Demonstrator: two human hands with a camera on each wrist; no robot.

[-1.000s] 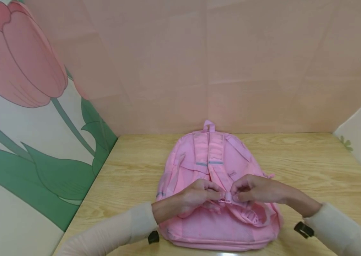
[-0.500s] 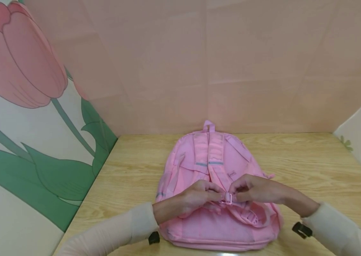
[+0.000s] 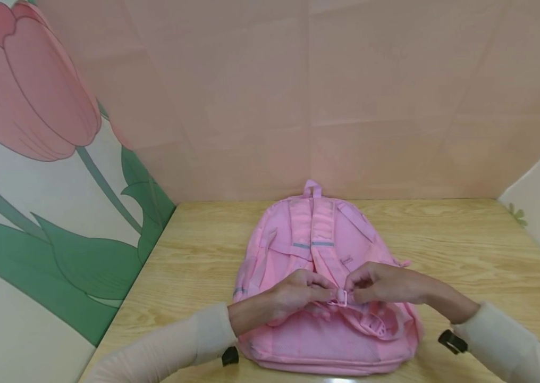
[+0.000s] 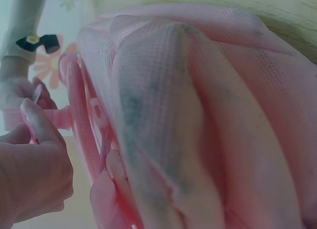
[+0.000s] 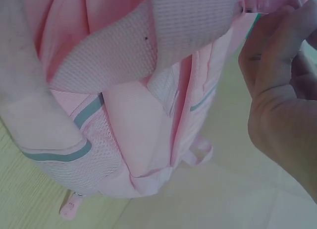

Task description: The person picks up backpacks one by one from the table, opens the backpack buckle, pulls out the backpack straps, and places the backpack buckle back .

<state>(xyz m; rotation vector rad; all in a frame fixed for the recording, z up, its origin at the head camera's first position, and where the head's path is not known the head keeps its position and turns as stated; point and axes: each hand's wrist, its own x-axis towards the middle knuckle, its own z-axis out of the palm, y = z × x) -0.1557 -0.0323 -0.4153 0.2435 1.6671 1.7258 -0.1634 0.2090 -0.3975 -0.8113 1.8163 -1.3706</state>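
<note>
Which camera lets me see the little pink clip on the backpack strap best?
The head view: the buckle sits whole between both hands' fingertips. The left wrist view shows only a blurry piece; the right wrist view catches its edge at the top.

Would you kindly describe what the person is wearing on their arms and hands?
Both arms wear long cream sleeves, left sleeve and right sleeve. A small black device sits at each wrist, left and right. The left hand and right hand are bare, without gloves.
</note>
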